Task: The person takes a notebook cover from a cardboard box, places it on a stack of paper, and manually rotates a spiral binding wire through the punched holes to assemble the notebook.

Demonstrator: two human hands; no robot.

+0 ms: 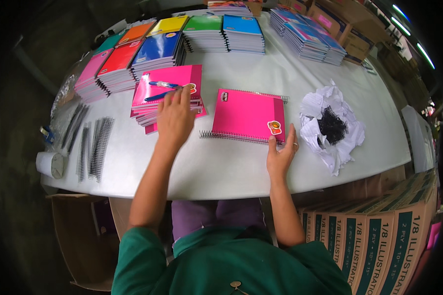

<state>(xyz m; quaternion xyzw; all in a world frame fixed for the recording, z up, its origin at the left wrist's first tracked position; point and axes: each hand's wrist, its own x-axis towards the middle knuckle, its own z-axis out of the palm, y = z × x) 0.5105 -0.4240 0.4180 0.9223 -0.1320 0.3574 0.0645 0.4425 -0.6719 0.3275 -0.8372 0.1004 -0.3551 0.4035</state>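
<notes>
A pink spiral notebook (246, 115) lies flat in front of me, with a wire coil along its far edge and another along its near edge. My right hand (282, 156) is at its near right corner, thumb and fingers apart, the thumb at the edge. To the left, my left hand (176, 115) reaches over a stack of pink covered notebooks (145, 83), its fingers extended and the thumb hidden. Close to those fingertips, a clear-and-blue pen (162, 84) and a dark blue pen (155, 96) rest on the top cover.
Several loose wire coils (96, 147) lie at the left beside a white roll (49, 164). Crumpled white paper (334, 160) holds a black tangle (332, 125) at right. Stacks of coloured notebooks (204, 37) line the back; cartons (369, 231) stand below the table's right edge.
</notes>
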